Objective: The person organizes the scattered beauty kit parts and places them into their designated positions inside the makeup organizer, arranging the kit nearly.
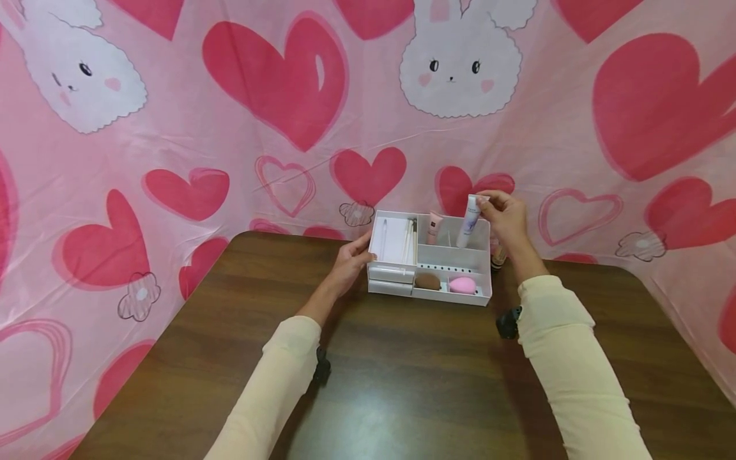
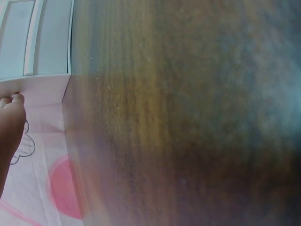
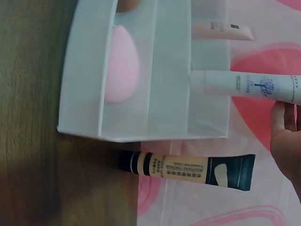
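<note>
A white desk organizer [image 1: 453, 258] stands toward the back of the table. At its left side, my left hand [image 1: 351, 260] rests its fingers against the outer wall, seen also in the left wrist view. My right hand [image 1: 506, 217] pinches a white squeeze tube [image 3: 254, 84] with a blue-purple print near its flat end. The tube's cap points down into the back right compartment. A pink tube [image 1: 434, 229] leans in the compartment beside it. In front sit a brown makeup sponge [image 1: 427, 282] and a pink makeup sponge [image 1: 462, 285].
Just right of the organizer, a beige tube of concealer [image 3: 183, 168] stands on its dark cap. Thin sticks and brushes [image 1: 409, 239] stand in the organizer's left part, above two small drawers [image 1: 391, 281]. Behind the wooden table [image 1: 379, 377] hangs a pink heart-patterned cloth [image 1: 368, 115].
</note>
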`<state>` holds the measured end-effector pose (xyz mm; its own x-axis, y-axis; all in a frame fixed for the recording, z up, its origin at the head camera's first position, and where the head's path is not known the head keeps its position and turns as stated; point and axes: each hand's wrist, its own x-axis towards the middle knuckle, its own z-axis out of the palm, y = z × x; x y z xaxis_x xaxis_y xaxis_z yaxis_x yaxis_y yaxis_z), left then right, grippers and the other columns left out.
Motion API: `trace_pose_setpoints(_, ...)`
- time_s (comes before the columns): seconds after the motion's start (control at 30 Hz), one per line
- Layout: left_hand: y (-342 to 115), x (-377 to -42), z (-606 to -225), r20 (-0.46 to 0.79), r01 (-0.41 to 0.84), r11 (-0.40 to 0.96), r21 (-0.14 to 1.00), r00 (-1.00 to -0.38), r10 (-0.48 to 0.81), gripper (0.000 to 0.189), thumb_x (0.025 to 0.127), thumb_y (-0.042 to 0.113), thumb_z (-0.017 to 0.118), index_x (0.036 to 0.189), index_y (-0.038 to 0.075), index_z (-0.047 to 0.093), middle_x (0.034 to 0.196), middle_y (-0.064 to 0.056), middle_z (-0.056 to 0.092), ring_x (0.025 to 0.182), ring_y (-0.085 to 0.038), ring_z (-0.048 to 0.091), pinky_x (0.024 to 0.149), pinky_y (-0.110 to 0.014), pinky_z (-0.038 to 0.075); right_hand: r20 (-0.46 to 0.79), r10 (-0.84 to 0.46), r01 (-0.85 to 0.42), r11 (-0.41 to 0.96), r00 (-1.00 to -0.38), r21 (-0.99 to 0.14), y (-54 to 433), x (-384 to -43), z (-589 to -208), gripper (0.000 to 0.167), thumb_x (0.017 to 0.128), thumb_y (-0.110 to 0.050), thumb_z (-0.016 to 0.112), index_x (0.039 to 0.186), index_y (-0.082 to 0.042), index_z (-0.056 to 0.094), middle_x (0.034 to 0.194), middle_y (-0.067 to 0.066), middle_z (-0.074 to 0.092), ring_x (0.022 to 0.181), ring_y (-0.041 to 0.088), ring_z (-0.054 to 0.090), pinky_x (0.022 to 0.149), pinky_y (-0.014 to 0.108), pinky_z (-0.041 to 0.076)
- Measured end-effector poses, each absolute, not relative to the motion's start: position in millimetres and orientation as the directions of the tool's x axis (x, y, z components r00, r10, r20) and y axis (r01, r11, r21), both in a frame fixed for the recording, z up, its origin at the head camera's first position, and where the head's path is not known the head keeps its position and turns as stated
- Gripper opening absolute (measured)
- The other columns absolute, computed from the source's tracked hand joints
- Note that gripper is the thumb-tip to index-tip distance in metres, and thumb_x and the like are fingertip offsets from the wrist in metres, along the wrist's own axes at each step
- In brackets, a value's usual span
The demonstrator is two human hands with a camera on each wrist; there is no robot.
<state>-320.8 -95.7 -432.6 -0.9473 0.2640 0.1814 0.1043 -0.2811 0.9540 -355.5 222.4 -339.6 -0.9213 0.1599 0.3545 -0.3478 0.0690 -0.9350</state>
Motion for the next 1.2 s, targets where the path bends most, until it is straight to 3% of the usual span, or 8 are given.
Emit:
trace_pose_setpoints(0.4,-95,-321,-433,0.172,0.096,-0.275,0.957,-0.948,0.267,0.069,0.09,-0.014,0.046,0.155,-0.009,0.024,0.167,-0.023,0.023,0.145,-0.033,0.034,0.093,-0.009,0.048,0.32,0.252,-0.336,-0.023,-0.913,-0.942,213,-358,-344,0.035,0.095,0.004,0.063,0.08,-0.026,0.072,0.073,-0.018,0.07,0.071,-0.002,0.061,0.068,0.01,0.055)
trace_pose_setpoints(0.57,-96,-320,-432,0.177,0.104,-0.266,0.958,-0.947,0.267,0.069,0.09,-0.013,0.045,0.155,-0.01,0.024,0.167,-0.023,0.023,0.143,-0.033,0.036,0.093,-0.009,0.048,0.335,0.228,-0.335,0.041,-0.914,-0.941,214,-358,-353,0.028,0.095,0.001,0.065,0.085,-0.023,0.075,0.076,-0.021,0.069,0.072,-0.003,0.061,0.07,0.009,0.055)
trace_pose_setpoints(0.67,-96,-320,-432,0.177,0.105,-0.266,0.958,-0.948,0.265,0.069,0.09,-0.013,0.046,0.155,-0.01,0.025,0.167,-0.023,0.024,0.138,-0.026,0.042,0.094,-0.009,0.048,0.324,0.202,-0.319,0.06,-0.924,-0.946,215,-358,-362,0.029,0.095,0.0,0.064,0.086,-0.025,0.074,0.076,-0.023,0.069,0.074,-0.003,0.061,0.072,0.008,0.055)
trace_pose_setpoints(0.73,-96,-320,-432,0.175,0.102,-0.269,0.958,-0.948,0.264,0.069,0.09,-0.012,0.046,0.155,-0.009,0.026,0.167,-0.022,0.025,0.135,-0.023,0.043,0.094,-0.009,0.048,0.311,0.183,-0.305,0.06,-0.933,-0.951,215,-358,-368,0.024,0.096,0.0,0.064,0.089,-0.021,0.074,0.077,-0.023,0.069,0.075,-0.003,0.061,0.073,0.008,0.055)
trace_pose_setpoints(0.83,-96,-321,-433,0.174,0.099,-0.275,0.956,-0.948,0.267,0.068,0.09,-0.013,0.046,0.155,-0.009,0.026,0.167,-0.021,0.025,0.135,-0.024,0.043,0.094,-0.01,0.048,0.285,0.16,-0.277,0.072,-0.945,-0.958,214,-357,-374,0.01,0.097,-0.002,0.064,0.1,-0.003,0.073,0.078,-0.023,0.068,0.077,-0.003,0.06,0.075,0.008,0.055)
trace_pose_setpoints(0.93,-96,-321,-432,0.174,0.096,-0.281,0.955,-0.948,0.267,0.069,0.09,-0.014,0.046,0.155,-0.009,0.026,0.168,-0.021,0.024,0.141,-0.031,0.037,0.094,-0.009,0.048,0.269,0.145,-0.252,0.124,-0.952,-0.96,213,-357,-380,0.026,0.098,-0.005,0.063,0.116,0.014,0.064,0.079,-0.025,0.066,0.078,-0.003,0.059,0.076,0.008,0.055)
trace_pose_setpoints(1.2,-95,-321,-433,0.182,0.102,-0.285,0.953,-0.945,0.272,0.07,0.089,-0.014,0.046,0.155,-0.01,0.026,0.168,-0.021,0.023,0.146,-0.034,0.034,0.094,-0.01,0.047,0.228,0.134,-0.197,0.213,-0.964,-0.957,212,-356,-391,0.034,0.099,-0.01,0.063,0.122,0.015,0.061,0.078,-0.026,0.061,0.078,-0.004,0.057,0.074,0.005,0.052)
